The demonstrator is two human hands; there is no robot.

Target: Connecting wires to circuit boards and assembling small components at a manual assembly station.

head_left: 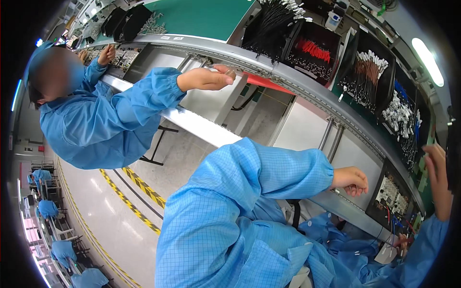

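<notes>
My left hand (350,180), in a blue checked sleeve, hangs over the metal rail of the line with its fingers curled in. Its palm is turned away, so anything inside is hidden. Just beyond it on the line sits a dark tray (391,197) with a populated circuit board and coloured wires. At the right edge of the view my right hand (436,168) is raised, fingers stretched upward, partly cut off by the dark rim. Close to it are bins of white-plug cables (402,117). I see nothing held in the right hand.
Black bins hold black cables (273,21), red-ended leads (314,50) and brown wires (370,69) along the far shelf. A co-worker (101,120) in blue reaches over the line at left. Another hand (402,241) is at lower right near wires. Striped tape (144,192) marks the floor.
</notes>
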